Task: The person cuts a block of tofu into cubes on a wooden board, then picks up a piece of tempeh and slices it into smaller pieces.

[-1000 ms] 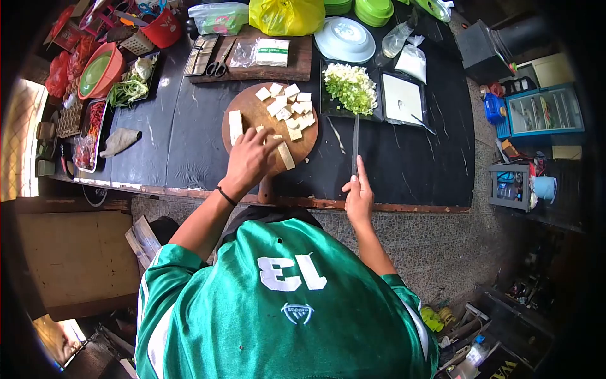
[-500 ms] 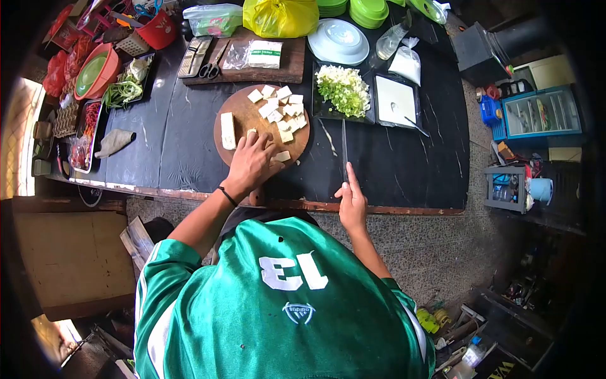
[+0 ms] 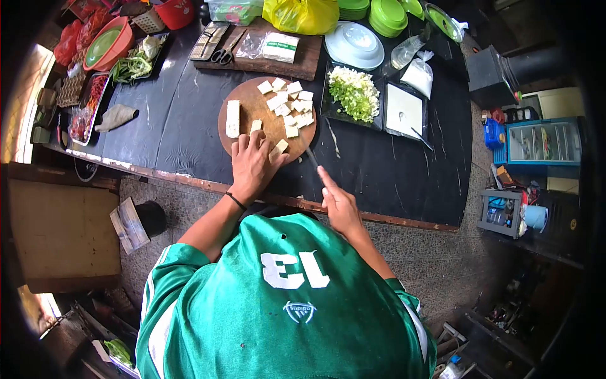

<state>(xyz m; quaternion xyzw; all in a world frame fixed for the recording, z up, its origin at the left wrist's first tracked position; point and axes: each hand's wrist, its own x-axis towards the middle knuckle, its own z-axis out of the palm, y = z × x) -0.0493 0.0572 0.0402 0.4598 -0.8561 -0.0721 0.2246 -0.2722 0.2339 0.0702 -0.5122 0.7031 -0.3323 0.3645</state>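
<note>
So, far left of the left hand there's a lot of red chillies (image 3: 98, 90) plus a grey cloth (image 3: 115, 118) on the dark worktop (image 3: 189, 120), off to the side so they don't crowd the board. Scissors (image 3: 222, 57) are past the fingers.

The tofu block (image 3: 233, 119) stands just beyond and left of the left hand (image 3: 251, 163) on the round cutting board (image 3: 273, 129), probably parked there to leave some cutting room. That hand is palm down with fingers spread and bent, seemingly steadying stuff; can't tell if anything's pinched underneath. One small tofu piece (image 3: 255, 126) is right at its fingertips, another tofu piece (image 3: 278, 149) by the thumb side.

The tofu cubes (image 3: 290, 104) are bunched beyond it to the right, I guess to keep them apart from the uncut bit. The knife (image 3: 312, 158) is gripped in the right hand (image 3: 341, 207), index finger stretched forward, likely for control, tip at the board's edge. Chopped greens (image 3: 355, 95) are further out beyond that hand.
</note>
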